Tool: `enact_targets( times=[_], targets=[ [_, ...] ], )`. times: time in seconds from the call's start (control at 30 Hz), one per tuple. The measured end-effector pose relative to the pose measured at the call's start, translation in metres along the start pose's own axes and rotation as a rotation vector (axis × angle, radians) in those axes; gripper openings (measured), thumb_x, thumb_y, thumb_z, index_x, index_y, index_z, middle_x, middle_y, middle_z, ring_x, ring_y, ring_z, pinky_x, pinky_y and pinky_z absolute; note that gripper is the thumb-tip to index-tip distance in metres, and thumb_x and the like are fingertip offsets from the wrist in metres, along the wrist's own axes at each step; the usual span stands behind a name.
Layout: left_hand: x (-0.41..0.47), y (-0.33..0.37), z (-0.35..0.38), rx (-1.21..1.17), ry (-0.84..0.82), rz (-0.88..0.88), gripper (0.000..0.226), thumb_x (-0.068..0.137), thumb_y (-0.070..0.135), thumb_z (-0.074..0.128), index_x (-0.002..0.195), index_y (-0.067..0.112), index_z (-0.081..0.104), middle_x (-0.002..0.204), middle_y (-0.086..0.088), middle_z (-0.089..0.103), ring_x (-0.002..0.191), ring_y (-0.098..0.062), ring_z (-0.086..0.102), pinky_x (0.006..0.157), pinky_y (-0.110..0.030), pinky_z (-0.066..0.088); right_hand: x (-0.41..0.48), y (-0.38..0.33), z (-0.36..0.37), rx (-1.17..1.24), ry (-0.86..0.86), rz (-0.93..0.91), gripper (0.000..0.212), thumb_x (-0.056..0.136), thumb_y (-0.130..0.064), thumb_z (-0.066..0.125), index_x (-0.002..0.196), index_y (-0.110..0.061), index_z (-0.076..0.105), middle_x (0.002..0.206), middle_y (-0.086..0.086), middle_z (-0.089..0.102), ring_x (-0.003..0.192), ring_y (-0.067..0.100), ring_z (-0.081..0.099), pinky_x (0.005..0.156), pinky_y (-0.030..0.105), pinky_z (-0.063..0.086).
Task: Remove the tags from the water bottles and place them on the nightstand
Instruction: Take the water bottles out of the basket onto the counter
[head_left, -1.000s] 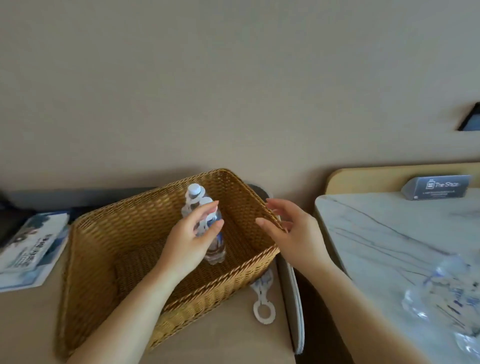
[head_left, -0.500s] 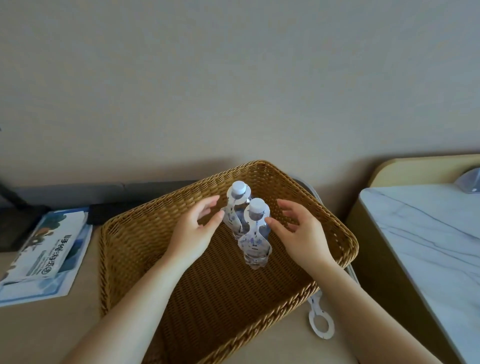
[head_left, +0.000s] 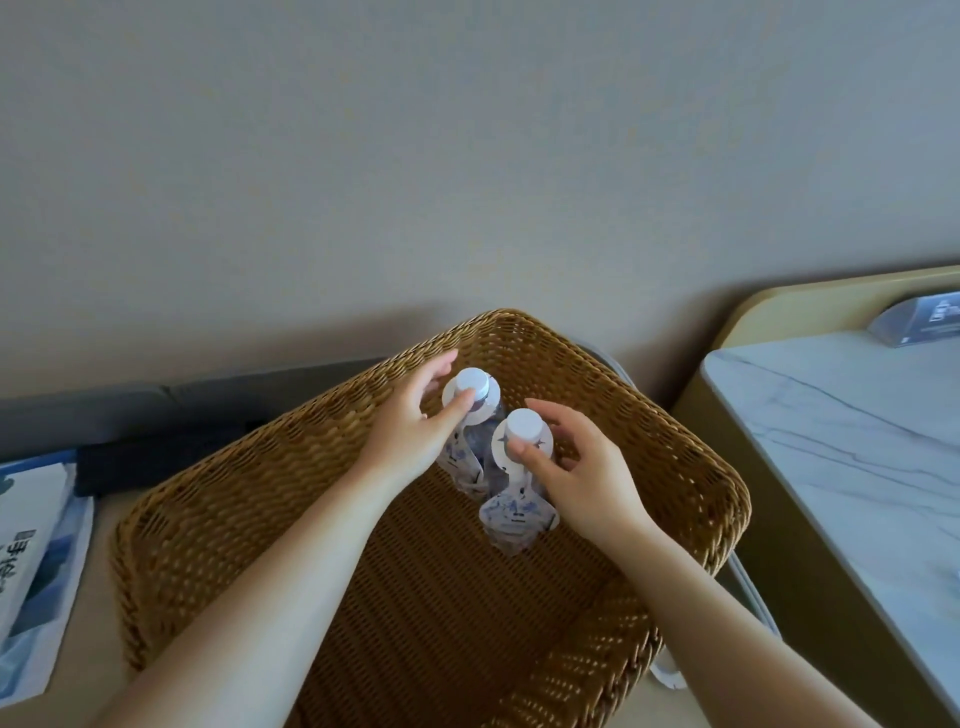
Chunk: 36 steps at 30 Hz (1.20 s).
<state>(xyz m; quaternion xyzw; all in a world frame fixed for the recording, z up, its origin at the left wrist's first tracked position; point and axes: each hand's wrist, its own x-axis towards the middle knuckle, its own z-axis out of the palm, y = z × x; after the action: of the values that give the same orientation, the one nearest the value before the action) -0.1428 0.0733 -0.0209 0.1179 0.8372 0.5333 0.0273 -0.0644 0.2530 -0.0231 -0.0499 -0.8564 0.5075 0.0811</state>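
Inside basket (head_left: 680, 470), toward far end: two water bottles, upright, just beside each other.

- Far bottle (head_left: 472, 381): white cap; far tag (head_left: 461, 463) collared round the neck, hanging down the front.
- Near bottle (head_left: 523, 423): white cap; near tag (head_left: 518, 513) likewise on the neck, printed panel hanging low.
- Left hand (head_left: 410, 431): thumb and fingers curled about far bottle's neck, thumb on the tag collar under the cap.
- Right hand (head_left: 589, 480): fingers curled behind near bottle's neck, thumb on its tag collar.
- Nightstand (head_left: 841, 447): marble top, right of basket, apart from it; neither bottle on it. Card stand (head_left: 927, 318) at far edge.
- Booklet (head_left: 31, 545): flat, left of basket.
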Motion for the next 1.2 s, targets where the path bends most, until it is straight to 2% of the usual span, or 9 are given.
enact_targets(
  times=[0.13,0.2,0.33,0.57,0.7,0.8,0.93,1.07,1.2],
  targets=[
    [0.01,-0.002,0.001,-0.11,-0.102,0.023,0.043,0.083,0.05,0.058,0.124,0.052,0.045,0.123,0.03,0.049,0.118,0.008,0.047,0.085,-0.009,0.037,-0.002,0.0,0.003,0.074,-0.012,0.001,0.048,0.073,-0.059,0.06,0.118,-0.043,0.057,0.117,-0.025,0.058,0.11,-0.009,0.051,0.096,0.031,0.048],
    [0.011,-0.006,0.001,-0.164,-0.145,0.041,0.046,0.081,0.051,0.058,0.127,0.05,0.048,0.121,0.037,0.048,0.117,0.016,0.046,0.081,-0.004,0.041,-0.002,0.002,0.006,0.112,-0.022,0.017,0.047,0.073,-0.056,0.063,0.118,-0.044,0.057,0.116,-0.023,0.06,0.109,-0.006,0.054,0.095,0.032,0.049],
    [0.013,-0.015,0.005,-0.21,-0.22,0.055,0.041,0.083,0.048,0.063,0.121,0.057,0.05,0.122,0.046,0.048,0.121,0.016,0.044,0.094,-0.011,0.042,-0.001,0.002,0.01,0.172,-0.048,0.028,0.032,0.079,-0.042,0.067,0.11,-0.046,0.058,0.107,-0.023,0.064,0.103,-0.004,0.059,0.089,0.028,0.051],
    [0.016,-0.025,0.015,-0.248,-0.18,0.098,0.044,0.076,0.064,0.061,0.117,0.049,0.057,0.122,0.027,0.06,0.119,0.003,0.053,0.096,-0.011,0.041,-0.001,0.002,0.012,0.245,-0.052,0.044,0.041,0.078,-0.043,0.064,0.115,-0.029,0.06,0.108,-0.012,0.068,0.104,0.005,0.062,0.09,0.039,0.052],
    [0.015,-0.024,0.018,-0.251,-0.148,0.091,0.034,0.078,0.055,0.063,0.111,0.053,0.058,0.117,0.024,0.064,0.115,0.002,0.056,0.095,-0.013,0.041,-0.001,0.004,0.011,0.285,-0.026,0.065,0.037,0.083,-0.033,0.063,0.118,-0.024,0.06,0.112,-0.005,0.068,0.107,0.012,0.062,0.092,0.044,0.051],
    [0.008,-0.02,0.019,-0.277,-0.086,0.087,0.038,0.077,0.055,0.063,0.113,0.044,0.058,0.117,0.021,0.065,0.115,0.002,0.056,0.097,-0.017,0.042,-0.002,0.002,0.006,0.353,0.025,0.094,0.037,0.08,-0.031,0.065,0.116,-0.024,0.062,0.109,-0.002,0.07,0.105,0.016,0.064,0.091,0.045,0.052],
    [0.004,-0.003,0.012,-0.313,0.003,0.124,0.037,0.085,0.043,0.063,0.118,0.026,0.06,0.117,0.013,0.066,0.113,-0.003,0.059,0.098,-0.024,0.045,-0.003,-0.007,-0.006,0.331,0.086,0.064,0.042,0.08,-0.033,0.065,0.121,-0.023,0.06,0.115,-0.005,0.067,0.109,0.011,0.061,0.094,0.042,0.051],
    [0.003,0.031,0.008,-0.275,0.015,0.177,0.03,0.077,0.049,0.065,0.106,0.043,0.061,0.106,0.027,0.066,0.103,0.01,0.058,0.086,-0.006,0.04,-0.004,-0.019,-0.03,0.328,0.13,-0.01,0.048,0.076,-0.05,0.06,0.119,-0.029,0.06,0.114,-0.01,0.067,0.109,0.008,0.06,0.094,0.041,0.051],
    [0.004,0.069,0.011,-0.288,0.043,0.214,0.025,0.077,0.047,0.063,0.102,0.044,0.063,0.104,0.024,0.069,0.101,0.007,0.061,0.083,-0.009,0.042,-0.003,-0.033,-0.059,0.359,0.216,-0.087,0.023,0.085,-0.034,0.065,0.105,-0.044,0.064,0.1,-0.016,0.072,0.095,0.0,0.066,0.076,0.016,0.051]
  ],
)
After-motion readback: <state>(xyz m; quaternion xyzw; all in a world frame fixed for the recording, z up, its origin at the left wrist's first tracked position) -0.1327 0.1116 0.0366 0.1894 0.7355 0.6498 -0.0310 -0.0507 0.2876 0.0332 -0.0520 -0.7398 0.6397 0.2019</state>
